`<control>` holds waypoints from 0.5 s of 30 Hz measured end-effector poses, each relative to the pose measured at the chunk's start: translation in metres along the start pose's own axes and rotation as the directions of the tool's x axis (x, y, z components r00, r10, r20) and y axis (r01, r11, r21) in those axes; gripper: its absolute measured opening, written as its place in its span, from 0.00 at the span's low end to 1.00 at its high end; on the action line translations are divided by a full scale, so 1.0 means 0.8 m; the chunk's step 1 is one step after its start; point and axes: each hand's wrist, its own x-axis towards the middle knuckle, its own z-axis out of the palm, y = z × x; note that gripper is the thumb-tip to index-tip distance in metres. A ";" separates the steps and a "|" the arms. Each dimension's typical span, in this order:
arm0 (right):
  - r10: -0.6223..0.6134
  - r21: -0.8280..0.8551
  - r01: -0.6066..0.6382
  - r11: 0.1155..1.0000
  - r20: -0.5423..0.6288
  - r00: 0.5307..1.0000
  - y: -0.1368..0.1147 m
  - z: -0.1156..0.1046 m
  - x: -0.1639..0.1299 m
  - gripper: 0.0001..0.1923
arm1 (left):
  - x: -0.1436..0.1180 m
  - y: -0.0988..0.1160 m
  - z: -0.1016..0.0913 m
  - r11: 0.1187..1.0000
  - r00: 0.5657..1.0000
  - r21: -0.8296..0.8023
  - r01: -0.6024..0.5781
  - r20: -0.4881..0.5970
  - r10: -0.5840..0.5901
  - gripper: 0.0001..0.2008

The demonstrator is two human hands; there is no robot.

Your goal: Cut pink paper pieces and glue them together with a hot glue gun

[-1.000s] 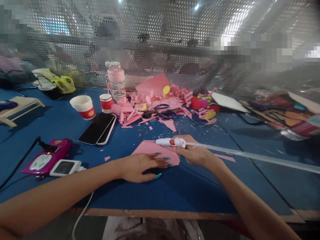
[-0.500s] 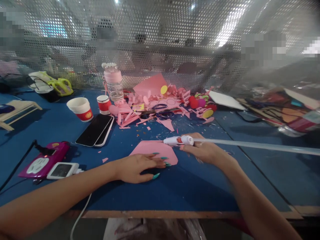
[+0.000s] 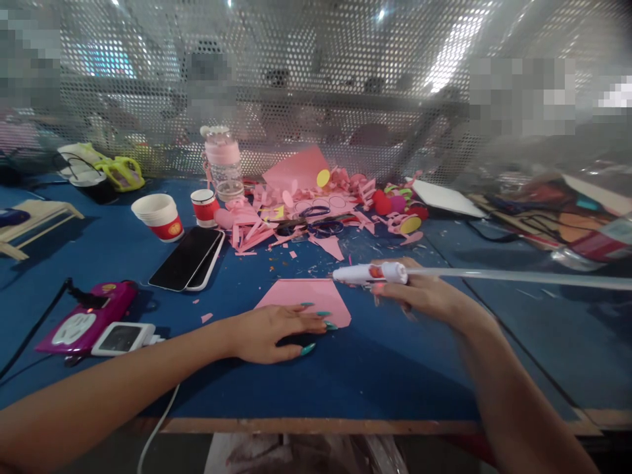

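My left hand [image 3: 284, 331] lies flat with fingers stretched out across a pink sheet of paper [image 3: 306, 295], pressing it against the blue table. The sheet has slanted corners and a narrow strip or fold along its far edge. My right hand [image 3: 419, 293] is closed around a white glue gun [image 3: 370, 273], its nozzle pointing left at the right end of that far edge. Out of the gun's back a long translucent glue stick [image 3: 518, 276] runs to the right. Whether the nozzle touches the paper I cannot tell.
Behind the sheet lies a heap of pink paper scraps [image 3: 251, 227] with scissors [image 3: 326, 227]. To the left are two phones [image 3: 190, 257], paper cups [image 3: 158, 216], a clear bottle [image 3: 224, 164] and a purple device [image 3: 89, 319] with a cable. A perforated metal screen [image 3: 320, 85] stands at the back.
My right hand has moved the glue gun to the right and slightly away from me, along the sheet's far edge. My left hand stays in place on the paper.
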 end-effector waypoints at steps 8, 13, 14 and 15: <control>-0.291 0.109 0.288 0.952 0.016 0.957 -0.035 0.055 0.023 0.04 | 0.000 -0.005 0.004 0.999 0.999 0.020 -0.035 -0.006 0.035 0.23; -0.409 0.070 0.405 0.912 0.068 0.910 -0.040 0.065 0.039 0.08 | -0.001 -0.005 0.005 0.999 0.999 0.013 -0.046 -0.016 0.046 0.23; -0.421 0.062 0.417 0.907 0.071 0.904 -0.040 0.066 0.040 0.08 | -0.002 -0.005 0.006 0.999 0.999 0.009 -0.047 -0.021 0.047 0.23; -0.426 0.052 0.423 0.905 0.069 0.902 -0.041 0.066 0.041 0.08 | -0.002 -0.006 0.006 0.999 0.999 0.006 -0.047 -0.027 0.047 0.23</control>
